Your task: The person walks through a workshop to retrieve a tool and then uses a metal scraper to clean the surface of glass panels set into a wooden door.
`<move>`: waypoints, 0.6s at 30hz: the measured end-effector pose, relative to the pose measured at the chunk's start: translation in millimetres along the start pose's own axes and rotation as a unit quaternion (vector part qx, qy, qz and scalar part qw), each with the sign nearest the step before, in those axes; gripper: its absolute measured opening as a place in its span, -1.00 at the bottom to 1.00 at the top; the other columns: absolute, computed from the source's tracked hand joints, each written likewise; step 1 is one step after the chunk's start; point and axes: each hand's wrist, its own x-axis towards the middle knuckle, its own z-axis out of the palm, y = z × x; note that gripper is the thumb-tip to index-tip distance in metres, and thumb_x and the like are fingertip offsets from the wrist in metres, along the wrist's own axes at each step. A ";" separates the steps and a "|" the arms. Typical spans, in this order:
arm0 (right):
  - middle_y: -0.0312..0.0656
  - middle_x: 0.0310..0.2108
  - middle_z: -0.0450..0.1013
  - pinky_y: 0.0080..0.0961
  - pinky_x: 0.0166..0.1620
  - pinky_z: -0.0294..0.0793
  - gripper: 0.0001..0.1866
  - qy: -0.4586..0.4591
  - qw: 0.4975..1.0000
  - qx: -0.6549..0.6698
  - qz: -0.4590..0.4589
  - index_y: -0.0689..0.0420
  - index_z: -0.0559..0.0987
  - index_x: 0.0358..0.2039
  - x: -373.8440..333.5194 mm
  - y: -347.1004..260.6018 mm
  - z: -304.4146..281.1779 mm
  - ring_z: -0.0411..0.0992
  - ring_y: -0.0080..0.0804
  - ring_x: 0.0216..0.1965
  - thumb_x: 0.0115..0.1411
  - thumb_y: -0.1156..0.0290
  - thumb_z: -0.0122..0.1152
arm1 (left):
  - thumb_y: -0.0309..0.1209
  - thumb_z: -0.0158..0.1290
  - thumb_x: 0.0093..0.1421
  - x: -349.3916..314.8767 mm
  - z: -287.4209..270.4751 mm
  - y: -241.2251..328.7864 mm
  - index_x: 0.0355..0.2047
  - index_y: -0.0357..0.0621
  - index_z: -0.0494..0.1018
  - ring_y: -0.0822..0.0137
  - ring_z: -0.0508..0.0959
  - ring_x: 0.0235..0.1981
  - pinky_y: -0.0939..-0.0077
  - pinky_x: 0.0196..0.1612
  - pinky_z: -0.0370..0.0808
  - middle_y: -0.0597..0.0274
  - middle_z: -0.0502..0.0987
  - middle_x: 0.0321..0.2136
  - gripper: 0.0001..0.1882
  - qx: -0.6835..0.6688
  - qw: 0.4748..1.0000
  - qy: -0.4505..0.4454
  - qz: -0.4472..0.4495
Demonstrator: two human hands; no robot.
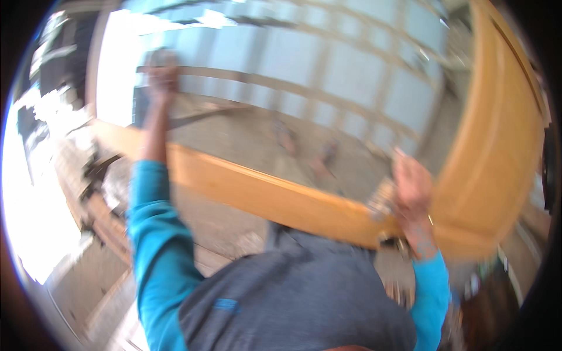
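Observation:
Motion blurs much of the picture. An orange-yellow wooden frame (257,190) crosses in front of my body, and pale blue panels (293,58) divided by brown strips lie beyond it. My left hand (163,79) reaches far out at the left, closed by a brown strip; a dark roundish shape shows at its fingers, too smeared to name. At the right, over the near rail of the frame, is my right hand (411,181). A pale brownish blur (381,202) sits beside it, and I cannot tell whether the hand holds it.
A broad orange-yellow wooden panel (492,140) rises along the right side. Brown beams or pieces (88,193) and pale clutter lie at the left, in strong glare. Small blurred objects (471,286) are on the lower right. Two dark blurred shapes (285,139) show beyond the near rail.

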 end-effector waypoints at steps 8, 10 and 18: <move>0.04 -0.03 0.44 -0.07 0.02 0.51 -0.50 0.004 0.977 0.117 0.181 0.31 0.54 0.20 -53.9 36.3 -8.4 0.48 0.06 -0.04 0.23 0.58 0.12 | -0.01 0.04 0.33 -38.0 -23.7 72.0 0.22 -0.09 0.44 -0.02 0.23 0.43 0.05 0.47 0.11 -0.06 0.33 0.35 -0.42 -0.070 0.995 0.010 -0.066; 0.04 -0.01 0.42 -0.04 0.01 0.50 -0.50 -0.013 0.984 0.073 0.164 0.32 0.54 0.20 -54.6 47.8 -3.4 0.47 0.07 -0.02 0.21 0.58 0.15 | -0.01 0.03 0.34 -39.5 -16.1 83.5 0.23 -0.10 0.44 -0.02 0.21 0.44 0.04 0.48 0.09 -0.07 0.31 0.37 -0.42 -0.084 0.994 0.007 -0.072; -0.04 -0.08 0.40 -0.12 0.00 0.46 -0.31 -0.085 0.962 0.088 0.243 0.08 0.52 0.28 -27.7 17.0 -32.6 0.44 0.01 -0.05 0.08 0.73 0.21 | -0.04 0.04 0.35 -17.3 -14.8 87.3 0.18 -0.33 0.41 -0.14 0.43 0.25 0.06 0.31 0.35 -0.23 0.45 0.21 -0.39 -0.020 0.997 -0.055 -0.043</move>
